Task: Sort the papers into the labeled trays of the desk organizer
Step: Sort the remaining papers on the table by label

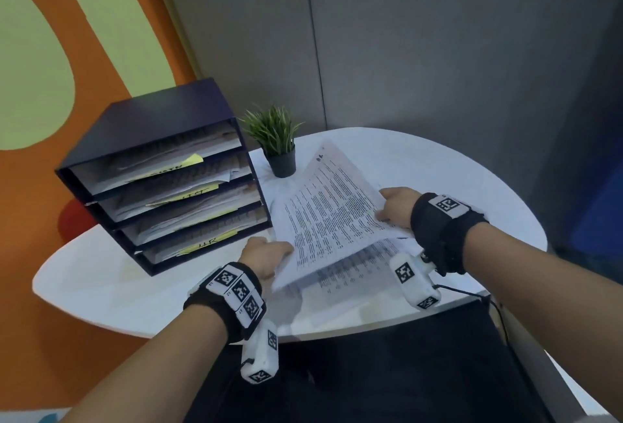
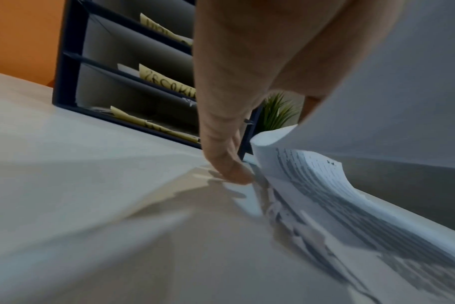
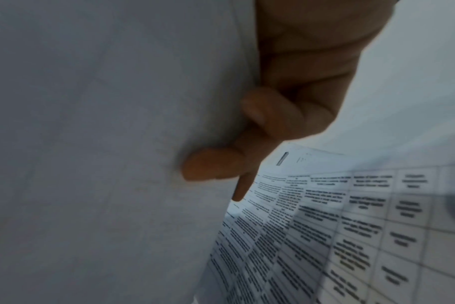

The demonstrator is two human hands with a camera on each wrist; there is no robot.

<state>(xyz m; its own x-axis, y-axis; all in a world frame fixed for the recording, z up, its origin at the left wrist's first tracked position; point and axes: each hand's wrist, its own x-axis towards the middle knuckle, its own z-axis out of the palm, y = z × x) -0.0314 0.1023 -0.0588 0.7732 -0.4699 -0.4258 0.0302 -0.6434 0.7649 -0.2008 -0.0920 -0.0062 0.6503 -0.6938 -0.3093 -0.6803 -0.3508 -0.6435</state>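
A dark blue desk organizer with four stacked trays and yellow sticky labels stands on the left of the white table; each tray holds papers. A printed sheet is raised at a tilt over a stack of printed papers. My left hand pinches the sheet's near-left edge, and my right hand pinches its right edge. In the left wrist view one finger reaches down beside the stack while the sheet curls upward. In the right wrist view, curled fingers press the sheet's blank back.
A small potted plant stands just right of the organizer, behind the sheet's far corner. The table's rounded front edge runs close to my body. A grey partition wall rises behind the table, and an orange and green wall is at the left.
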